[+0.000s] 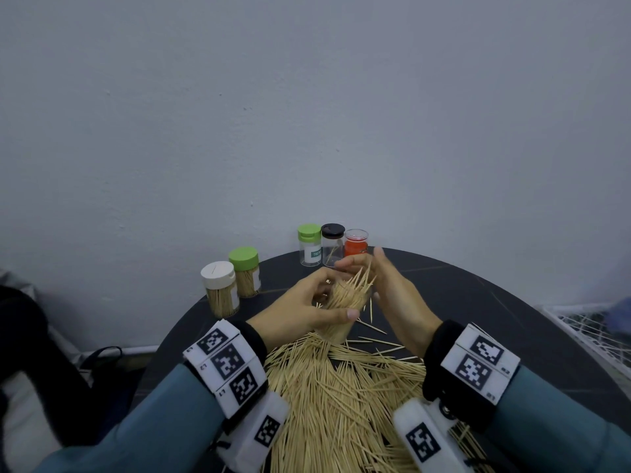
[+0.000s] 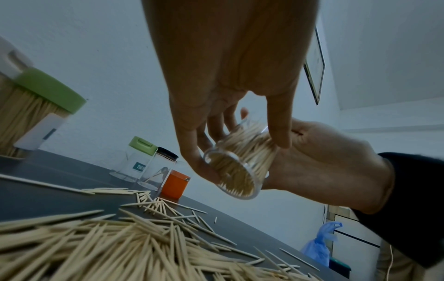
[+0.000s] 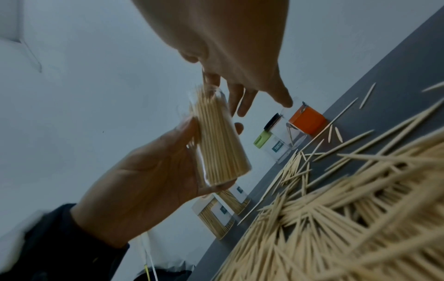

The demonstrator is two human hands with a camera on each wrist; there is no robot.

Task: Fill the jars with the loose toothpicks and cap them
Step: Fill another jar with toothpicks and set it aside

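My left hand grips a clear, uncapped jar packed with toothpicks, held tilted above the table; the left wrist view shows its base. Toothpicks splay out of its mouth. My right hand is at that mouth with fairly straight fingers touching the protruding tips. A big pile of loose toothpicks lies on the table beneath both wrists. At the back stand a green-capped empty jar, a black-capped jar with a few toothpicks, and a clear jar with a red-orange cap inside.
Two filled, capped jars stand at the table's left edge, one white-capped, one green-capped. The dark round table stands against a pale wall. Stray toothpicks lie right of the held jar. A white wire basket sits beyond the right edge.
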